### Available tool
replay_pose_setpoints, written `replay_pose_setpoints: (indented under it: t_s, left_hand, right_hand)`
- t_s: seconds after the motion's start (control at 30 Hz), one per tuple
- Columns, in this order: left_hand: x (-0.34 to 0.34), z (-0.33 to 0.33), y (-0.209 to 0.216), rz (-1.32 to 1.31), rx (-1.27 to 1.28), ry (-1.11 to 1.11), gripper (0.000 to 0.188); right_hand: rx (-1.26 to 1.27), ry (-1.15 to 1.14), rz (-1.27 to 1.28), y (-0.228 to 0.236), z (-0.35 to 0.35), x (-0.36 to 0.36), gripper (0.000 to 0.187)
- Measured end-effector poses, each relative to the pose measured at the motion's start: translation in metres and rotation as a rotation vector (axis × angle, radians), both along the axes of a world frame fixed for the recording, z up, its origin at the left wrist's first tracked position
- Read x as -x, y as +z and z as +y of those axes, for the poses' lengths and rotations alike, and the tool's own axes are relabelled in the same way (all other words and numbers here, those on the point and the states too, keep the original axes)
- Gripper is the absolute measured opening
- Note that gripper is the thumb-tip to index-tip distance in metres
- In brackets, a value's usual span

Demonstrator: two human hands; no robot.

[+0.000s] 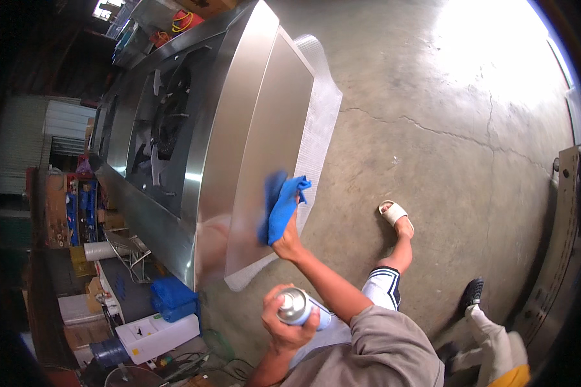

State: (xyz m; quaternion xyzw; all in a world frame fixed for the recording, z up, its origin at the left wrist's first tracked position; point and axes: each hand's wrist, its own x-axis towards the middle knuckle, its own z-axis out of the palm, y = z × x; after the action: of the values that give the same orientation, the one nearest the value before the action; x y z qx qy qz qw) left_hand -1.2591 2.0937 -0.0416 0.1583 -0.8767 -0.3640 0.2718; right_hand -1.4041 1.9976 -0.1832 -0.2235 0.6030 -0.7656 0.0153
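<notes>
My right hand [286,242] presses a blue cloth [283,213] against the brushed side panel [261,129] of a large stainless-steel cooking range [229,109]. The fingers are mostly hidden behind the cloth, which bunches up at its far end. Dark recesses in the range's top hold burner-like parts [164,129]. Nearer to me, my left hand [281,332] is wrapped around a spray can [294,306] with a white nozzle and silver top. One finger lies by the nozzle. The can is apart from the panel.
Bubble wrap [326,97] lies under the range's edge. A blue bin [174,300], a white box [158,338] and a water jug [106,351] crowd the lower left. Another person's legs [490,335] are at lower right, near a metal frame [555,226]. Cracks cross the concrete floor [432,161].
</notes>
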Motion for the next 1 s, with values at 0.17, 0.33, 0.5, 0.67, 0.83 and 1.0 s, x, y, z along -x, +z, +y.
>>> replay_pose_setpoints:
  t_s: [0.17, 0.33, 0.5, 0.67, 0.83, 1.0]
  left_hand:
    - [0.030, 0.008, 0.018, 0.027, -0.031, -0.109, 0.074]
    - [0.044, 0.008, 0.035, 0.148, -0.117, -0.080, 0.082]
    - [0.017, 0.014, 0.045, 0.114, -0.163, -0.106, 0.082]
    - [0.021, 0.009, 0.042, 0.042, -0.132, -0.120, 0.082]
    - [0.067, 0.015, 0.037, 0.134, -0.115, -0.196, 0.082]
    - [0.026, 0.031, 0.034, 0.125, -0.161, -0.103, 0.081]
  right_hand:
    - [0.032, -0.237, 0.180, -0.020, -0.042, 0.170, 0.070]
    - [0.149, -0.174, 0.155, 0.036, -0.043, 0.088, 0.075]
    - [0.138, -0.092, 0.002, 0.024, -0.016, -0.040, 0.084]
    - [-0.034, -0.312, -0.115, -0.018, -0.068, 0.191, 0.041]
    - [0.223, -0.284, -0.006, -0.020, -0.056, 0.232, 0.068]
    - [-0.101, 0.118, -0.096, 0.015, 0.002, -0.078, 0.077]
